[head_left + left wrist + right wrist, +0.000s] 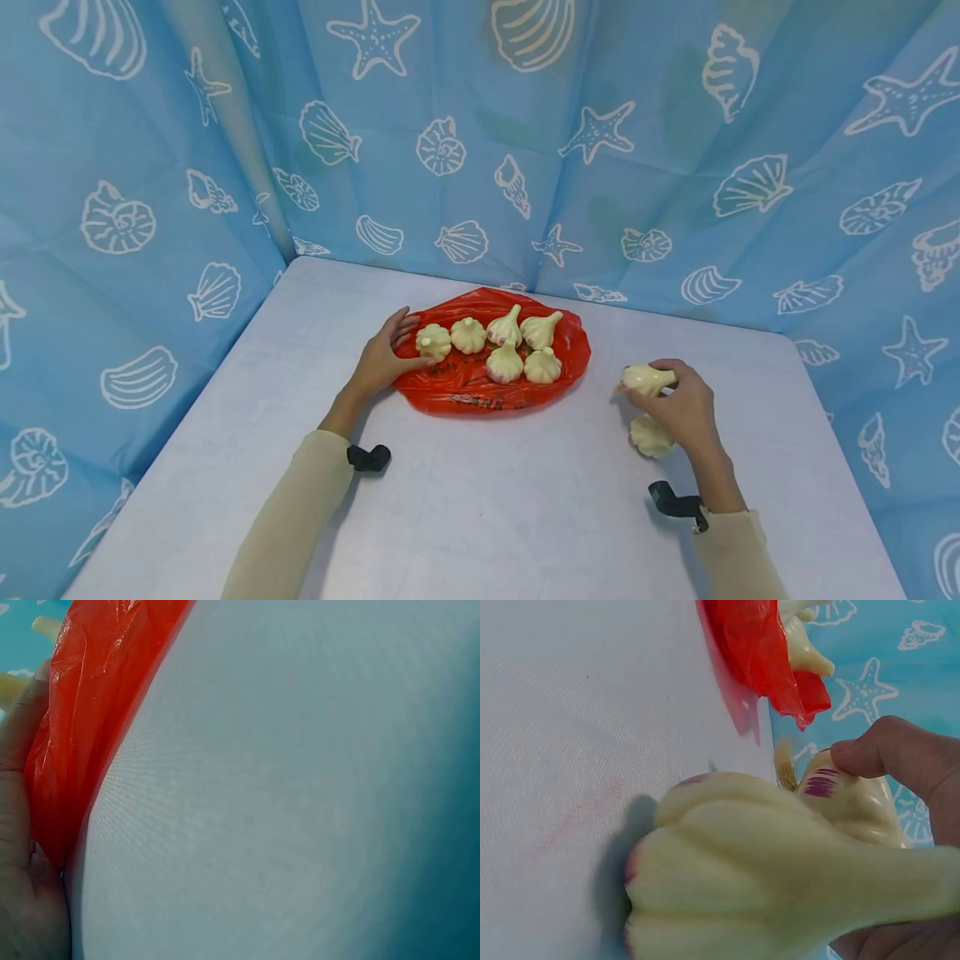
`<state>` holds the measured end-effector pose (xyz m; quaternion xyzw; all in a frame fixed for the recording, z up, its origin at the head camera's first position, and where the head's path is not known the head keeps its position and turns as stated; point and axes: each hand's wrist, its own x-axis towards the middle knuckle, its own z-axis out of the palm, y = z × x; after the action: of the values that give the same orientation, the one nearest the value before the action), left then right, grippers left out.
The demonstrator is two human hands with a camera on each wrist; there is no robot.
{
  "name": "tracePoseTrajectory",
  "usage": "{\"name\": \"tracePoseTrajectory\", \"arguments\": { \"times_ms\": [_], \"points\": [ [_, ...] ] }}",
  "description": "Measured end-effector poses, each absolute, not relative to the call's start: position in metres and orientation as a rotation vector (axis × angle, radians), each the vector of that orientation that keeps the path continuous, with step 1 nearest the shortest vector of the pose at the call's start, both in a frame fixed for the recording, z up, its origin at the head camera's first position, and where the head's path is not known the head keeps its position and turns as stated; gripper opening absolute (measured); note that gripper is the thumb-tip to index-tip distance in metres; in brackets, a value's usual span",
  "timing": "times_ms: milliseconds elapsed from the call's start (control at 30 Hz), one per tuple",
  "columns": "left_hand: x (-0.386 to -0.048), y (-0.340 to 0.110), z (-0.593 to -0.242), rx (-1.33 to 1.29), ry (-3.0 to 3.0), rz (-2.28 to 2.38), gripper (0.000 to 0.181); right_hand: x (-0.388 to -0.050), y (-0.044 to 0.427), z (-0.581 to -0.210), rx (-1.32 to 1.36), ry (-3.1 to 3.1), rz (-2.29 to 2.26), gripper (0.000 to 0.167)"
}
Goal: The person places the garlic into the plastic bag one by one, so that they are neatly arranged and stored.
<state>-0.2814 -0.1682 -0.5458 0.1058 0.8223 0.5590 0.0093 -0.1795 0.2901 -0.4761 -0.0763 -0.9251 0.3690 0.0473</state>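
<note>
Several cream garlic bulbs (504, 362) lie on a crumpled red plastic bag (487, 398) in the head view. My left hand (384, 354) rests at the bag's left edge, its fingers loosely extended and the thumb over the plastic near the leftmost bulb. In the left wrist view the thumb (19, 727) lies along the red plastic; the other fingers are hidden. To the right of the bag, my right hand (684, 408) grips a garlic bulb (645, 380) between thumb and fingers. Another garlic bulb (727, 877), large in the right wrist view, lies on the table just below that hand.
The white-covered table (480, 508) spans the area beneath both arms. Blue curtains (645, 167) with white shell and starfish prints stand behind the table and along both sides. Each wrist wears a small black camera mount (369, 457).
</note>
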Motion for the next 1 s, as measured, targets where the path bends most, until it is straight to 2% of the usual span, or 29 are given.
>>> {"name": "tracePoseTrajectory", "arguments": {
  "times_ms": [267,533,1000],
  "points": [
    [-0.281,-0.169,-0.544,0.331,2.575,1.744,0.109,-0.181,0.283,-0.473,-0.159,-2.746,1.132,0.06],
    [-0.282,-0.169,-0.542,0.328,2.58,1.733,0.107,-0.179,0.272,-0.458,-0.204,-2.767,1.173,0.075],
    [-0.281,-0.168,-0.545,0.314,2.57,1.739,0.109,-0.183,0.249,-0.452,-0.115,-2.729,1.189,0.073]
  ]
}}
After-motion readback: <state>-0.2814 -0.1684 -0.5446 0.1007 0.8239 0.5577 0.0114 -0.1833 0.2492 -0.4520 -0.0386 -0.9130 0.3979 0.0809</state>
